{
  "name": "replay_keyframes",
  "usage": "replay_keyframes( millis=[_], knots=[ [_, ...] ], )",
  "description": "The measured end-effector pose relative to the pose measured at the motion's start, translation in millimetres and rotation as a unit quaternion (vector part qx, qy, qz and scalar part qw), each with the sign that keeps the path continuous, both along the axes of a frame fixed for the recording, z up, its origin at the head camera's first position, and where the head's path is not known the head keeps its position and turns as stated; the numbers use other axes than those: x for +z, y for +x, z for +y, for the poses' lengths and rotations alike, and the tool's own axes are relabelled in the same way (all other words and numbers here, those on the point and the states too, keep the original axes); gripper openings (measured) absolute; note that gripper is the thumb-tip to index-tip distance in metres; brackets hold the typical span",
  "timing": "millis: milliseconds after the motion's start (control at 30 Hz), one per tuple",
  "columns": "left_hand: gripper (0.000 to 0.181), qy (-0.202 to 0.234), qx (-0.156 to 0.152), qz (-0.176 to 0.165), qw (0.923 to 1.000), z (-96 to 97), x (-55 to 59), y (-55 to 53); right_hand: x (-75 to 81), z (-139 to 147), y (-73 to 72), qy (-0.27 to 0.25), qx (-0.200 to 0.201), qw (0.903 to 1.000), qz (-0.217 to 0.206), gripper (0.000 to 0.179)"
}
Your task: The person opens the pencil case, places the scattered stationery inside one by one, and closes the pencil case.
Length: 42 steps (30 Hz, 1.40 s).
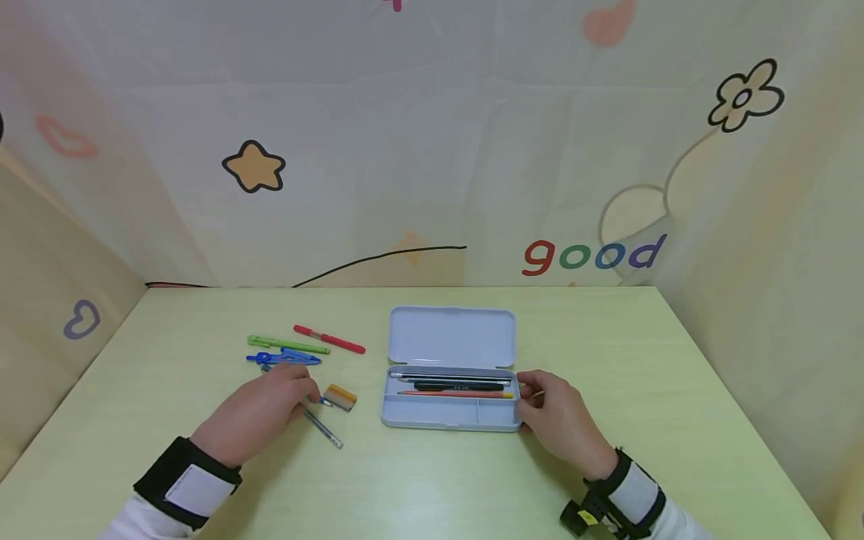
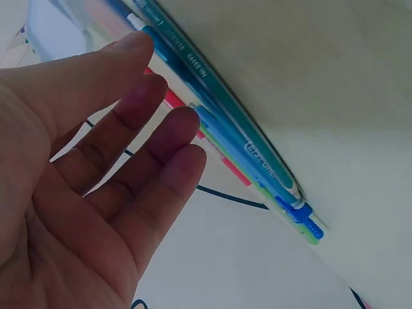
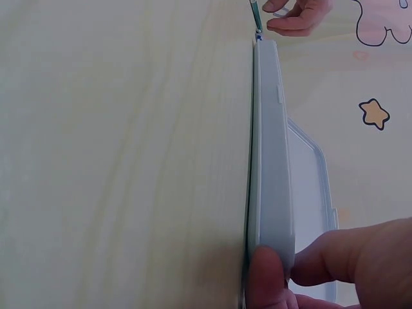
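Observation:
My left hand (image 1: 270, 409) is low over loose stationery left of the pencil case, fingers bent and thumb apart from the forefinger. Just past its fingertips lie a teal pencil (image 2: 219, 96) and a blue pen (image 2: 170, 55) with a white tip. Part of both is hidden under the hand in the head view. An orange and grey block, like an eraser (image 1: 340, 397), sits right beside those fingers. My right hand (image 1: 556, 412) grips the right end of the open light-blue pencil case (image 1: 432, 418), thumb and fingers on its wall. Several pencils and pens (image 1: 459, 386) lie in its rear compartment.
Behind my left hand lie a blue drawing compass (image 1: 286, 358), a green pen (image 1: 286, 344) and a red pen (image 1: 331, 339). The case lid (image 1: 452, 335) is tipped back. A patterned cloth wall (image 1: 378, 172) stands along the table's far edge.

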<state>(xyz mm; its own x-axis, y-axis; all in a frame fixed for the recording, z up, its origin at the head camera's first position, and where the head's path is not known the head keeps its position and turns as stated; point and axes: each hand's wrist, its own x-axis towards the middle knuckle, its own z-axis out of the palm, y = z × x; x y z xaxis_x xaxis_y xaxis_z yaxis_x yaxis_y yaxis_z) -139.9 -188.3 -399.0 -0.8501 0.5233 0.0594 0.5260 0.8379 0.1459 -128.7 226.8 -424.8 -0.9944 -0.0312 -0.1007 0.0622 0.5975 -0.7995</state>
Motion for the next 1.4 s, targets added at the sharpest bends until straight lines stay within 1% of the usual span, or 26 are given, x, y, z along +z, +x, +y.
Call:
replay_keyframes(
  millis=[167,267,367,500,667,900,1033,1300,1400],
  knots=[
    [0.020,-0.013,0.000,-0.013,0.9998,0.6,-5.1,-1.7,-0.9,0.5,-0.1,-0.003,0.001,1.0000,0.003,0.038],
    [0.018,-0.015,-0.007,-0.013,0.9998,0.8,-6.4,-1.5,-1.6,0.8,0.3,-0.014,0.006,0.9999,0.007,0.038],
    [0.019,-0.012,-0.017,-0.009,0.9997,-0.2,-8.1,-1.1,-2.0,1.1,0.4,-0.023,0.010,0.9997,0.009,0.039],
    [0.021,-0.005,-0.027,0.002,0.9996,-2.5,-12.0,-1.3,-1.8,1.3,-0.7,-0.019,0.005,0.9998,0.005,0.039],
    [0.019,-0.004,-0.033,0.011,0.9994,-4.1,-15.4,-0.4,-2.9,1.6,-1.8,-0.015,0.003,0.9999,0.002,0.040],
    [0.020,0.002,-0.035,0.023,0.9991,-5.4,-17.2,3.0,-2.5,1.3,-1.4,-0.008,0.002,1.0000,0.001,0.039],
    [0.020,-0.001,-0.033,0.026,0.9991,-6.1,-17.6,4.5,-1.7,1.1,-1.2,-0.008,0.002,1.0000,0.000,0.040],
    [0.020,-0.009,-0.025,0.042,0.9987,-5.1,-15.2,7.0,-2.2,1.5,-1.1,-0.011,0.001,0.9999,-0.001,0.039],
    [0.019,-0.015,-0.022,0.043,0.9987,-4.3,-14.0,7.9,-2.3,1.5,-1.1,-0.015,0.001,0.9999,-0.001,0.040]
  ],
)
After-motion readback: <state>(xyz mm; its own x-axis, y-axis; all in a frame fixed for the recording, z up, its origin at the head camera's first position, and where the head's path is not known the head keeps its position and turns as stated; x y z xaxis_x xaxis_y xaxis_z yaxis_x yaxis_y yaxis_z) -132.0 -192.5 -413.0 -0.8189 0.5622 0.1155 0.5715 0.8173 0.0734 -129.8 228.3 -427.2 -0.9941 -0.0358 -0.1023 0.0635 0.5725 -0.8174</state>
